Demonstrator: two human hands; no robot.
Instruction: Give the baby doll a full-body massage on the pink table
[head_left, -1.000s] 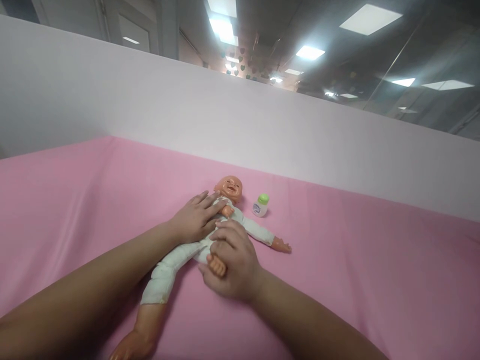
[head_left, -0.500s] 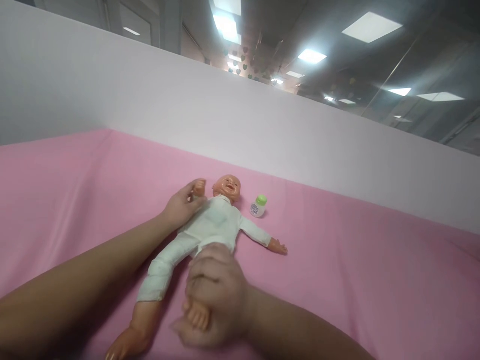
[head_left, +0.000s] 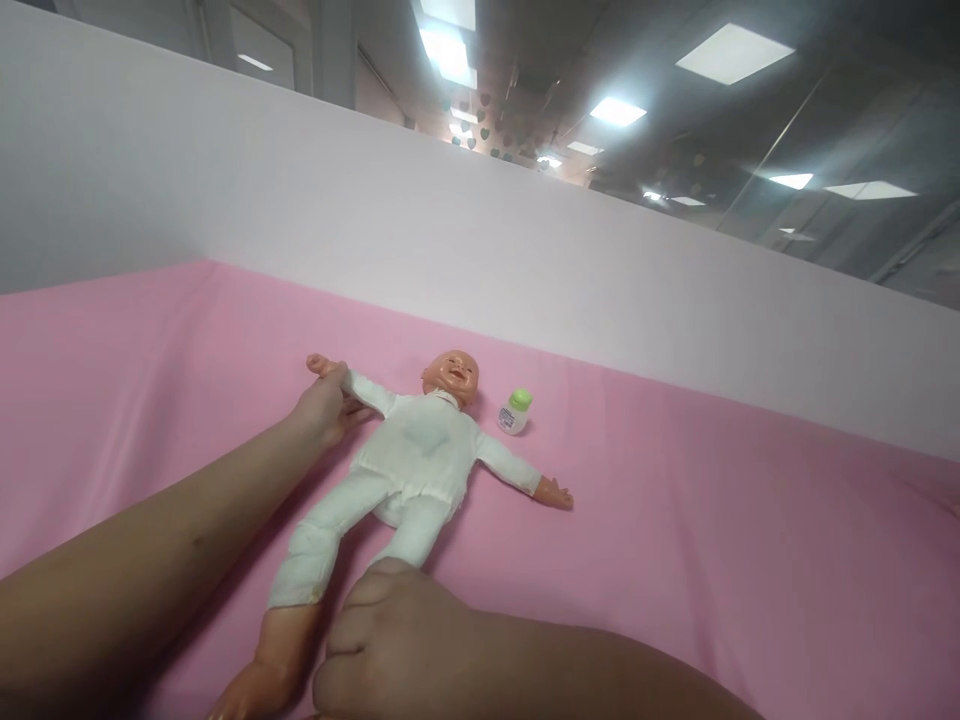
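Observation:
A baby doll in a white suit lies face up on the pink sheet, head toward the white partition. My left hand grips the doll's arm on the left side near the wrist, stretched out to the side. My right hand is closed near the bottom edge over the doll's nearer leg; the foot is hidden under it. The doll's other arm lies out to the right and the other leg points down-left.
A small white bottle with a green cap stands just right of the doll's head. A white partition wall closes off the far side of the pink surface. Ceiling lights show above it.
The doll has been straightened out: my left hand moved from its chest to pull the arm out leftward, and my right hand drew the bent leg down toward me.

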